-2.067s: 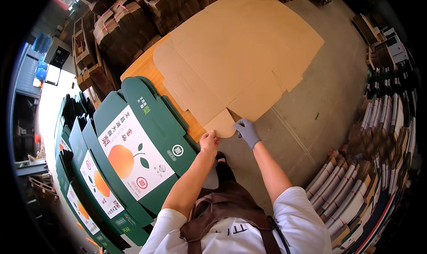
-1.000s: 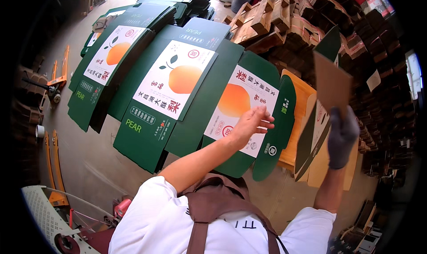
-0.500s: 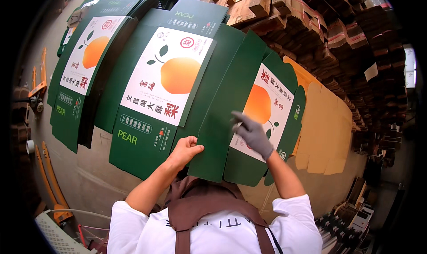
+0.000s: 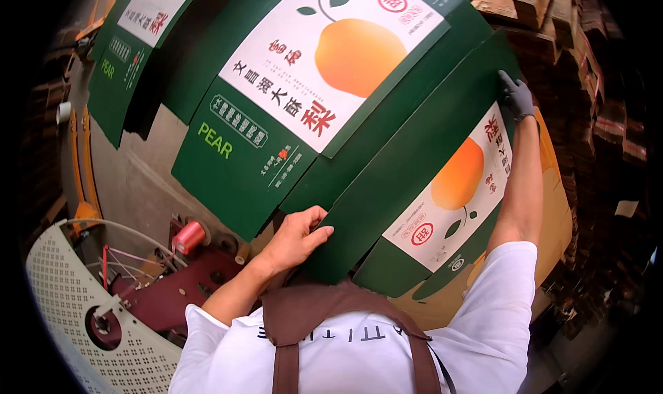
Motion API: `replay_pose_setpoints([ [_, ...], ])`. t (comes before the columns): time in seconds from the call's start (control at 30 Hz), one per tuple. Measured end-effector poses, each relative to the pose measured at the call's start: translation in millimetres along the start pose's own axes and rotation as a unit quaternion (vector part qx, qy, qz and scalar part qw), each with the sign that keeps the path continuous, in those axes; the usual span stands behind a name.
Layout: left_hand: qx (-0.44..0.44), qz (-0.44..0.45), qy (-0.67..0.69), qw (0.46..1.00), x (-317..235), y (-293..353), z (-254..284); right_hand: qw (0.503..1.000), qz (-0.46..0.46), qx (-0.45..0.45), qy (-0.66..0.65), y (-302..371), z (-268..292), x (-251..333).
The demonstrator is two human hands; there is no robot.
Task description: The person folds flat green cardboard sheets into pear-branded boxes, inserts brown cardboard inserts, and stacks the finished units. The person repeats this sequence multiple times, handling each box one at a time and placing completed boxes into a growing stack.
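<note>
Both hands clamp one flat green pear carton (image 4: 407,166) — bare left hand (image 4: 293,238) at its six-o'clock edge, gloved right hand (image 4: 516,97) at two o'clock — spread wide to steady its length.

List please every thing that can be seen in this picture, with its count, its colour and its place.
flat carton sheet in hand: one, dark green with a white panel and an orange fruit picture, centre right, held at two ends
other flat carton sheets: at least two, same green print, upper left and centre
brown cardboard sheets: count unclear, tan, under the held sheet at right
cardboard stacks: several, brown, upper right
thread spool: one, red, lower left
perforated guard: one, white, lower left corner
apron: one, brown, bottom centre
left hand: bare, grips the sheet's near edge
right hand: grey glove, on the sheet's far edge
</note>
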State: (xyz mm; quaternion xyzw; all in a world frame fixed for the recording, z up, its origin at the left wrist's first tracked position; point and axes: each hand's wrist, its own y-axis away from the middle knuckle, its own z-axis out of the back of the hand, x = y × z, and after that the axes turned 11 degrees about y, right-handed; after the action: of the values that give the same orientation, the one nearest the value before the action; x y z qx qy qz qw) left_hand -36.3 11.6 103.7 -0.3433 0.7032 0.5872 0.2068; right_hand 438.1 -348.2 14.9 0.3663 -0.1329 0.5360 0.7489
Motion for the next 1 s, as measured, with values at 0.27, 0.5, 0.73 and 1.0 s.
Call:
replay_pose_setpoints([
  [0.27, -0.043, -0.034, 0.012, 0.998, -0.8, -31.3, 35.2, 0.985, 0.17, -0.001, 0.024, 46.2, -18.2, 61.1],
  [0.5, -0.228, -0.214, -0.153, 0.938, 30.2, -47.6, 23.9, 0.969, 0.208, -0.073, 0.114, 7.3, 2.6, 64.0],
  [0.73, -0.215, -0.251, -0.241, 0.913, 44.5, -56.6, 18.8, 0.959, 0.218, -0.087, 0.159, 1.9, -7.5, 74.8],
  [1.0, -0.211, -0.234, -0.283, 0.906, 36.7, -57.7, 21.2, 0.945, 0.244, -0.081, 0.2, -15.4, -1.4, 67.5],
])
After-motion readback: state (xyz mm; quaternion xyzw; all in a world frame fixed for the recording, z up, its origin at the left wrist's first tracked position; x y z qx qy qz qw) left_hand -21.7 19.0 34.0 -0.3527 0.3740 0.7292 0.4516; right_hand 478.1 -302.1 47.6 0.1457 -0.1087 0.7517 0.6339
